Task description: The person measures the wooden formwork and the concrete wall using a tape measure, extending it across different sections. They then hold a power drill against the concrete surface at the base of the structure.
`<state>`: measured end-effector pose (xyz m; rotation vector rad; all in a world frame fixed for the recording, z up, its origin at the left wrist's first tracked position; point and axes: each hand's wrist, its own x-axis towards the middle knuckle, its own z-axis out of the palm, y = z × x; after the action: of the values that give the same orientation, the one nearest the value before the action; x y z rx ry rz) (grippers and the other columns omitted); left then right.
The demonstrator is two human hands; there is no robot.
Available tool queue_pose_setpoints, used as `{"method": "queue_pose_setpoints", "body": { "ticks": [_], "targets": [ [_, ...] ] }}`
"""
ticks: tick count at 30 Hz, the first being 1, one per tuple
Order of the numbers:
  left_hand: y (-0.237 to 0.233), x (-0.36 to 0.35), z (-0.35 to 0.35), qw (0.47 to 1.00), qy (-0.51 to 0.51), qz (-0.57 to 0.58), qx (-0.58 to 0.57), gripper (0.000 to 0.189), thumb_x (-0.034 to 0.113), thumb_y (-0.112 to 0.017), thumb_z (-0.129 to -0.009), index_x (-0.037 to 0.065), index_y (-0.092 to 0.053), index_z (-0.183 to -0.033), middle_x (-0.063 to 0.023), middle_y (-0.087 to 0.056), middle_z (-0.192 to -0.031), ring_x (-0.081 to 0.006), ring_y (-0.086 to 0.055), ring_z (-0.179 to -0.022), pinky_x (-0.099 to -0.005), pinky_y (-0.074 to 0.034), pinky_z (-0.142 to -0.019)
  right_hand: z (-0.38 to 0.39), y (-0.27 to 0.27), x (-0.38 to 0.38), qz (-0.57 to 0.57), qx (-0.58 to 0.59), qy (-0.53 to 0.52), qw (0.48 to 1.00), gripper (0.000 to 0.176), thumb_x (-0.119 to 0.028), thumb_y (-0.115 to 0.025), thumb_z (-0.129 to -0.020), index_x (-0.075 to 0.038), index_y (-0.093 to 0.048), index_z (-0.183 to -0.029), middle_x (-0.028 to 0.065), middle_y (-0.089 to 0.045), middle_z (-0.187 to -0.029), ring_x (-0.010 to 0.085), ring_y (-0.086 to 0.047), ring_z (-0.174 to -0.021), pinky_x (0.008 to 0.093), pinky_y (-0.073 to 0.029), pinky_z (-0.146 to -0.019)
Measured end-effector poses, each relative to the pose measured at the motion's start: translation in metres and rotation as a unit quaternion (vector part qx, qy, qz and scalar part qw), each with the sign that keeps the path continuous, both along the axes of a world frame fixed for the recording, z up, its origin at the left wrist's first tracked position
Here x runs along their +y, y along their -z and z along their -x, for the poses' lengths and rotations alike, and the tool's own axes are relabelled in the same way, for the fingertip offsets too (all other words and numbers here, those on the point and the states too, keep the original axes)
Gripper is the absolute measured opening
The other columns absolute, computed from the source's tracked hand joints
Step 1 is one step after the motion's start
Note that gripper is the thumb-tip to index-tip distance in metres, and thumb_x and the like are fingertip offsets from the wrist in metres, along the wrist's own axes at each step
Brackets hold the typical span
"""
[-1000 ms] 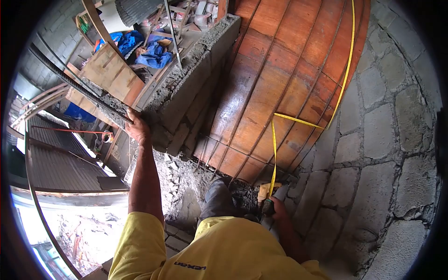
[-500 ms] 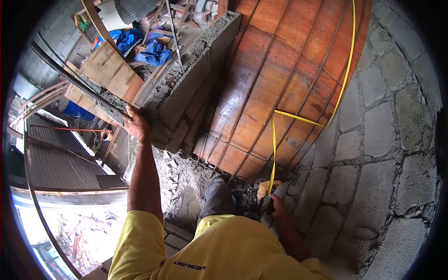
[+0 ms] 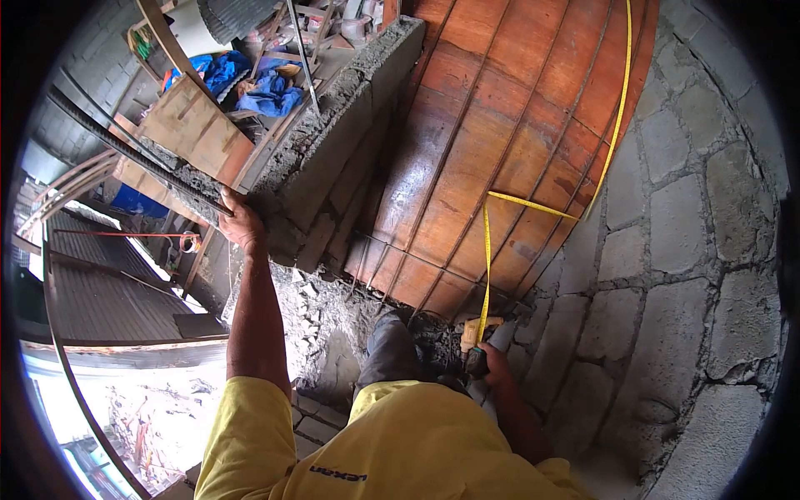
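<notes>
Right hand (image 3: 493,360) is lifting a tiny bit, still pinching the tape measure (image 3: 476,362). Left hand (image 3: 242,223) is staying on the block wall (image 3: 333,142), fingers pressed together.

A short dark word on the yellow shirt (image 3: 392,442), at six o'clock, is upside down and unreadable; marks on the tape measure (image 3: 486,267) are too small.

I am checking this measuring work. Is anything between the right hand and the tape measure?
Nothing visible: the right hand grips the tape measure beside the shoe. Its yellow tape runs up across the wooden boards.
</notes>
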<state>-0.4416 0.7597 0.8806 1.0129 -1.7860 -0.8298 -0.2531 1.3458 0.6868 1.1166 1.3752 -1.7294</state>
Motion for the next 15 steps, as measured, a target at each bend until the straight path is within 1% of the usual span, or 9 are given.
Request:
{"method": "queue_pose_setpoints", "body": {
  "ticks": [3, 4, 6, 8, 10, 11, 12, 14, 15],
  "targets": [
    [0.008, -0.006, 0.0, 1.0, -0.002, 0.001, 0.001, 0.059, 0.052, -0.036, -0.095, 0.004, -0.067, -0.081, -0.0157, -0.066, -0.078, -0.036, -0.061, -0.077, -0.0449, -0.044, -0.074, 0.001, -0.018, -0.006, -0.001, 0.013, -0.012, 1.0, 0.03, -0.037, -0.051, -0.09, -0.01, -0.062, -0.095, 0.0049, -0.064, -0.078, 0.0199, -0.064, -0.064, 0.0398, -0.054, -0.054],
    [0.011, -0.01, 0.002, 1.0, -0.002, 0.012, -0.008, 0.058, 0.052, -0.035, -0.095, 0.004, -0.067, -0.083, -0.0167, -0.067, -0.08, -0.0374, -0.061, -0.079, -0.0456, -0.044, -0.075, -0.003, -0.003, -0.002, -0.002, 0.016, -0.01, 1.0, 0.03, -0.037, -0.051, -0.09, -0.01, -0.062, -0.095, 0.0049, -0.064, -0.078, 0.0199, -0.064, -0.064, 0.0398, -0.054, -0.054],
    [0.015, -0.01, 0.003, 0.994, -0.065, 0.019, -0.083, 0.053, 0.049, -0.036, -0.096, 0.006, -0.067, -0.09, -0.0183, -0.066, -0.085, -0.0384, -0.061, -0.083, -0.0468, -0.043, -0.075, -0.014, 0.055, 0.023, -0.037, 0.112, -0.114, 0.986, 0.024, -0.032, -0.052, -0.09, -0.011, -0.064, -0.094, 0.0052, -0.065, -0.082, 0.018, -0.064, -0.067, 0.035, -0.054, -0.061],
    [0.034, -0.023, 0.006, 1.0, -0.001, 0.008, -0.023, 0.048, 0.045, -0.036, -0.098, 0.008, -0.066, -0.093, -0.0194, -0.066, -0.088, -0.0376, -0.062, -0.086, -0.0476, -0.043, -0.075, -0.018, 0.093, 0.03, -0.034, 0.088, -0.044, 0.995, 0.022, -0.026, -0.052, -0.091, -0.007, -0.065, -0.092, 0.0054, -0.065, -0.084, 0.0169, -0.064, -0.068, 0.0317, -0.053, -0.064],
    [0.004, -0.002, 0.001, 0.998, -0.009, -0.039, -0.055, 0.046, 0.043, -0.036, -0.098, 0.008, -0.066, -0.094, -0.0183, -0.066, -0.085, -0.0371, -0.062, -0.082, -0.0476, -0.043, -0.074, -0.015, 0.037, 0.019, -0.186, 0.271, -0.218, 0.919, 0.031, -0.027, -0.058, -0.088, 0.003, -0.063, -0.094, 0.0066, -0.065, -0.083, 0.0176, -0.063, -0.068, 0.033, -0.052, -0.063],
    [0.009, -0.004, 0.0, 1.0, 0.004, -0.022, -0.019, 0.047, 0.043, -0.036, -0.098, 0.007, -0.065, -0.093, -0.0176, -0.065, -0.083, -0.0371, -0.061, -0.079, -0.0475, -0.043, -0.073, -0.005, -0.022, -0.007, -0.137, 0.172, -0.14, 0.965, 0.035, -0.029, -0.061, -0.086, 0.005, -0.062, -0.094, 0.0078, -0.065, -0.083, 0.0182, -0.063, -0.067, 0.0336, -0.052, -0.063],
    [0.012, -0.008, 0.001, 1.0, 0.015, -0.001, 0.013, 0.047, 0.043, -0.035, -0.098, 0.007, -0.065, -0.092, -0.0169, -0.065, -0.08, -0.0371, -0.06, -0.075, -0.0475, -0.043, -0.073, 0.007, -0.024, -0.008, -0.145, 0.184, -0.135, 0.963, 0.035, -0.029, -0.061, -0.086, 0.005, -0.062, -0.094, 0.0078, -0.065, -0.083, 0.0182, -0.063, -0.067, 0.0336, -0.052, -0.063],
    [0.006, -0.004, 0.0, 1.0, 0.016, 0.009, 0.014, 0.048, 0.043, -0.036, -0.098, 0.006, -0.065, -0.09, -0.0159, -0.065, -0.078, -0.0362, -0.06, -0.073, -0.0468, -0.043, -0.072, 0.007, -0.018, -0.01, -0.097, 0.022, -0.001, 0.995, 0.038, -0.032, -0.065, -0.083, 0.004, -0.062, -0.096, 0.0102, -0.064, -0.082, 0.0194, -0.063, -0.065, 0.0354, -0.052, -0.061],
    [0.004, -0.005, -0.001, 1.0, 0.012, 0.022, 0.002, 0.048, 0.043, -0.036, -0.098, 0.005, -0.064, -0.088, -0.0149, -0.065, -0.076, -0.0352, -0.059, -0.071, -0.0462, -0.043, -0.071, 0.002, 0.045, 0.012, -0.198, 0.091, -0.125, 0.968, 0.034, -0.03, -0.065, -0.083, 0.001, -0.063, -0.095, 0.0119, -0.064, -0.081, 0.0222, -0.064, -0.063, 0.0403, -0.053, -0.056]
  ]
}}
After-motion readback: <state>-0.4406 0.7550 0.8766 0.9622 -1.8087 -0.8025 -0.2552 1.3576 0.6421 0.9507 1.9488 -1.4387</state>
